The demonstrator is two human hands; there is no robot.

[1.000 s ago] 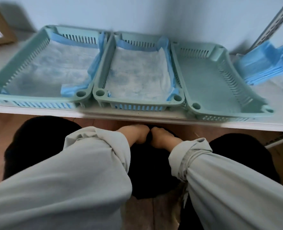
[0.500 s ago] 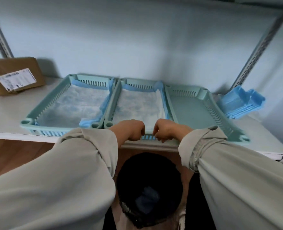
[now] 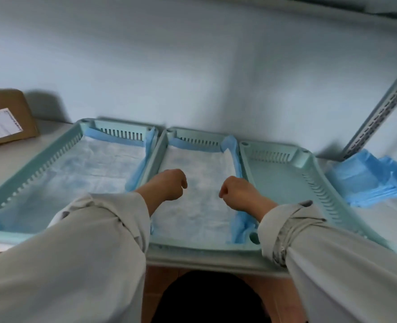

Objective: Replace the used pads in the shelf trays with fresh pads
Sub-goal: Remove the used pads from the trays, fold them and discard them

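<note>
Head view shows three mint-green trays side by side on the shelf (image 3: 11,155). My left hand (image 3: 169,186) and right hand (image 3: 236,192) hover over the pad in the middle tray (image 3: 193,247), both with fingers curled inward and nothing visibly held; whether the fingertips touch the pad I cannot tell.

The middle pad (image 3: 200,206) lies white side up, its blue edges riding up the tray walls. The left tray (image 3: 41,155) holds a pad (image 3: 76,173) laid the same way. The right tray (image 3: 314,169) is bare. A stack of folded blue pads (image 3: 365,180) sits on the shelf just beside the right tray, and a dark bin opening (image 3: 206,299) shows below the shelf edge.

I judge the step in hand to be lifting the middle pad out. To do it well I would pinch the two near corners where blue backing stands clear of the wall, fold the pad inward so the white face closes on itself, then lower it straight into the bin. Pulling from the centre risks dragging the tray forward off the shelf.

A cardboard box (image 3: 4,115) rests far left.
</note>
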